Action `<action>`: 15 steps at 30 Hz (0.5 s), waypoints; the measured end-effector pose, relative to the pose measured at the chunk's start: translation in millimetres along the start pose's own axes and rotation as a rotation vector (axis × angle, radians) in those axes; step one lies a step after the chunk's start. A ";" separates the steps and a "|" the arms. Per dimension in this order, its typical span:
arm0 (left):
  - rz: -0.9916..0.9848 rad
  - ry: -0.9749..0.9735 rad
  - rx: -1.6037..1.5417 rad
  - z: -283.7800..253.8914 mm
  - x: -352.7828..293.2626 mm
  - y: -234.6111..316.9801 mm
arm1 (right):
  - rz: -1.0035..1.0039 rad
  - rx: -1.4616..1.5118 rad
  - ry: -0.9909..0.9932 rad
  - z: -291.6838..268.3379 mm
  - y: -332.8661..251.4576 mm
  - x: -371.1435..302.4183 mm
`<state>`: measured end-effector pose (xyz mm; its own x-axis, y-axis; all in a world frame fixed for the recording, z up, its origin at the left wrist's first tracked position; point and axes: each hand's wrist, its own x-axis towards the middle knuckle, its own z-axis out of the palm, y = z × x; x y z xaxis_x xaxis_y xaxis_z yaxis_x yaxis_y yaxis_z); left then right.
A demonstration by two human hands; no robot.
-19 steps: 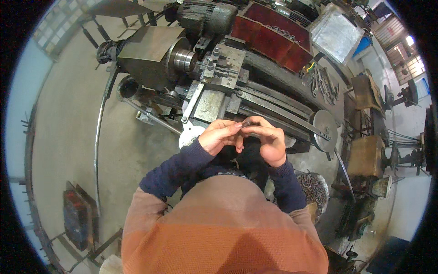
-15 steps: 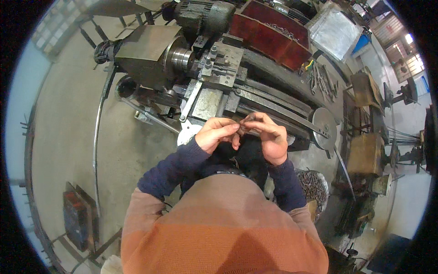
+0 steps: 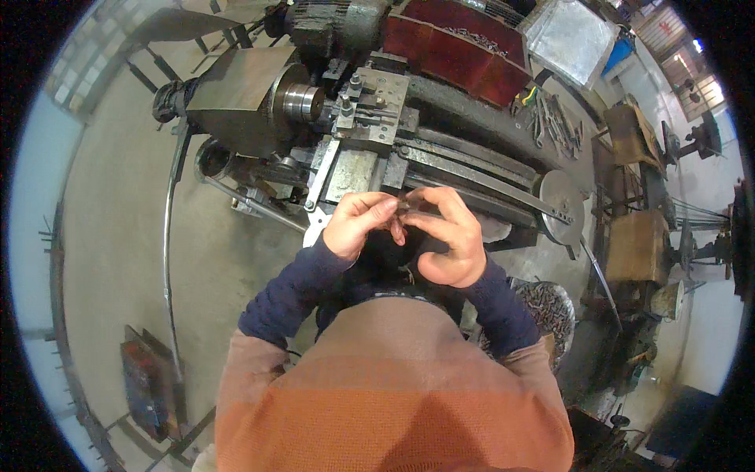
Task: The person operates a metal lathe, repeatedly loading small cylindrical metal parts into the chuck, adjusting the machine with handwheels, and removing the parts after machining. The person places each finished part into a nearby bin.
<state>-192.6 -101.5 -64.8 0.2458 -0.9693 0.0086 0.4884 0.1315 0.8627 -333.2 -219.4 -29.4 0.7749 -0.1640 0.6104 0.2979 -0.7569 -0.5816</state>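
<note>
Pinching a small dark piece (image 3: 404, 206) mid-frame, fingertips drawn narrow around it on both left hand (image 3: 348, 226) and right hand (image 3: 454, 240); can't tell its full shape. Holding it before a lathe (image 3: 370, 118), upper centre, with a red bin (image 3: 460, 65) toward the upper right.

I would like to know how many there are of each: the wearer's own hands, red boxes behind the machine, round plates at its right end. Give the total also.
Hands (left hand, right hand): 2
Red box: 1
Round plate: 1
Total: 4
</note>
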 end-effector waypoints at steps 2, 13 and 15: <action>-0.050 -0.020 -0.174 -3.3 -1.6 -5.5 | 0.027 0.069 -0.011 0.2 -1.3 -0.1; -0.075 -0.122 -0.398 -0.5 -2.6 -23.5 | 0.023 0.104 0.034 6.8 -0.7 2.2; -0.075 -0.123 -0.403 -0.8 -2.2 -24.4 | 0.015 0.084 0.049 7.8 -0.9 3.3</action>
<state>-204.3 -102.4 -86.3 0.1074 -0.9936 0.0344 0.7952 0.1066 0.5969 -326.5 -214.3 -31.0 0.7521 -0.2075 0.6255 0.3335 -0.6988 -0.6328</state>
